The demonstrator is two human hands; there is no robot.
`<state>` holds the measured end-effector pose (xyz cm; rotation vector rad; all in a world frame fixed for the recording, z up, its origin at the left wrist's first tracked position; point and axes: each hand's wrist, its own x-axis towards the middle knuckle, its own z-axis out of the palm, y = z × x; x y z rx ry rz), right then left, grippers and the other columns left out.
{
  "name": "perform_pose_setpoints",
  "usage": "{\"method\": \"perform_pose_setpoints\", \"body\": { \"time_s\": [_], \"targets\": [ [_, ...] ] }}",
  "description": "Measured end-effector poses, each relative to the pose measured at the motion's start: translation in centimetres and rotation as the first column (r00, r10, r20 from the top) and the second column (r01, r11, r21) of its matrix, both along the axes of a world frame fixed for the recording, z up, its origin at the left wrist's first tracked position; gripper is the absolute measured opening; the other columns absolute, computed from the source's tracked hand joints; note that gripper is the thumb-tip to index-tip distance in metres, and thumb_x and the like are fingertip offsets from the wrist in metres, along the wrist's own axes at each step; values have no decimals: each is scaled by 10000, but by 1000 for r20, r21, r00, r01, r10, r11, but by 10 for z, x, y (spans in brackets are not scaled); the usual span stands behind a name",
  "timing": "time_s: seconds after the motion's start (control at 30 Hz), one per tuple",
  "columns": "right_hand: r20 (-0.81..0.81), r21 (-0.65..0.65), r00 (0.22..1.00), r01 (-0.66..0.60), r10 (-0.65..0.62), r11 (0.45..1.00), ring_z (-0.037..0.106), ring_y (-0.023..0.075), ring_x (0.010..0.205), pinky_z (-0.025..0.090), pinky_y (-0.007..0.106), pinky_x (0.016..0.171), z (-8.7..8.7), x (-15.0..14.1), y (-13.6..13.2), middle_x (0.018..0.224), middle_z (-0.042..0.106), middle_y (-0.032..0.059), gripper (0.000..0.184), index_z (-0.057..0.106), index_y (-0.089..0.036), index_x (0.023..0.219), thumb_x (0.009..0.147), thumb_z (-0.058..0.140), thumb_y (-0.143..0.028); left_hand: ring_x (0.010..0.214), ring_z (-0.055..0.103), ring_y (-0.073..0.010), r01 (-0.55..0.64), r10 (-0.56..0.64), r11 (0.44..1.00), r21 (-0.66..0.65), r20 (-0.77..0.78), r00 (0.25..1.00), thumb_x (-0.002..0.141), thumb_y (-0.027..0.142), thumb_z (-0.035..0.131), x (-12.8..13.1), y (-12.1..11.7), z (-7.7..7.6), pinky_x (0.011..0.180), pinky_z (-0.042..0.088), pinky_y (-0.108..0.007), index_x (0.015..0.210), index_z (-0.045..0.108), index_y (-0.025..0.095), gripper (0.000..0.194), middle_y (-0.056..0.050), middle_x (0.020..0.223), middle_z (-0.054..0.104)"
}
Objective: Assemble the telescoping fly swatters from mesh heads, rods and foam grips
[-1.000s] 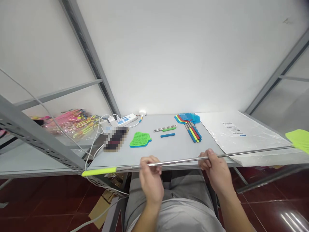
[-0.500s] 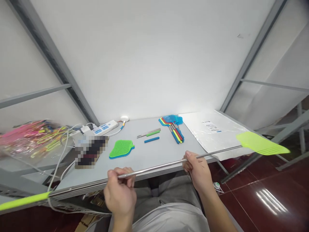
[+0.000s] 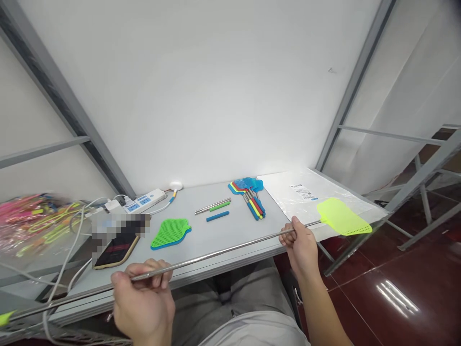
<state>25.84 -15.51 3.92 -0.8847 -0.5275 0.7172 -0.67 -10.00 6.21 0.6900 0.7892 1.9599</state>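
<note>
A telescopic fly swatter is stretched across my lap, its yellow head (image 3: 344, 217) on the right and its metal rod (image 3: 223, 251) running down to a yellow handle (image 3: 5, 318), cut off by the left edge. My left hand (image 3: 144, 302) is closed round the rod on the handle side. Close to the swatter head, my right hand (image 3: 302, 247) pinches the rod. On the table beyond lie loose green and blue swatter heads (image 3: 170, 232), stacked. Metal rods (image 3: 203, 210), a green handle sleeve (image 3: 220, 206) and a blue handle sleeve (image 3: 218, 216) are near them.
Several collapsed fly swatters (image 3: 254, 197) lie bundled at the back of the table. A white plastic bag (image 3: 288, 194) covers its right end. At left are a phone (image 3: 118, 247), a power strip (image 3: 146, 201) with cables, and a bag of colourful items (image 3: 39, 221).
My hands have moved farther apart along the rod. The right one is now nearer the yellow head, and the handle has gone mostly out of view at left. The view has shifted.
</note>
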Motion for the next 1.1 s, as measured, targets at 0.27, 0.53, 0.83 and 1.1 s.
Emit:
{"method": "perform_pose_setpoints", "body": {
  "time_s": [0.27, 0.53, 0.83, 1.1],
  "targets": [
    [95, -47, 991, -95, 99, 994, 307, 86, 469, 332, 247, 479, -13, -25, 5, 532, 315, -79, 464, 392, -217, 602, 865, 601, -536, 490, 400, -104, 306, -307, 951, -45, -7, 952, 903, 585, 516, 41, -22, -34, 482, 361, -232, 775, 553, 193, 414, 30, 587, 460],
    [249, -156, 895, -340, 370, 928, 381, 98, 476, 297, 255, 493, -27, -72, 0, 485, 389, -57, 446, 439, -205, 570, 904, 576, -468, 562, 466, -119, 658, -674, 737, -154, -108, 731, 956, 609, 362, 67, -44, -50, 544, 369, -249, 916, 621, 160, 520, -16, 677, 534],
    [107, -78, 970, -209, 217, 975, 349, 96, 483, 324, 256, 492, -24, -40, 3, 516, 327, -68, 430, 416, -206, 557, 879, 619, -407, 568, 488, -96, 280, -274, 959, -46, 115, 955, 922, 525, 519, 44, -25, -40, 601, 430, -268, 885, 630, 190, 355, -17, 874, 601],
    [92, -54, 979, -180, 184, 982, 304, 85, 469, 338, 251, 487, -15, -8, -2, 510, 315, -68, 435, 406, -201, 533, 879, 617, -358, 510, 449, -92, 43, -39, 999, -22, 159, 986, 929, 454, 508, 15, -9, -30, 575, 440, -271, 810, 634, 173, 330, -5, 759, 585]
  ]
}}
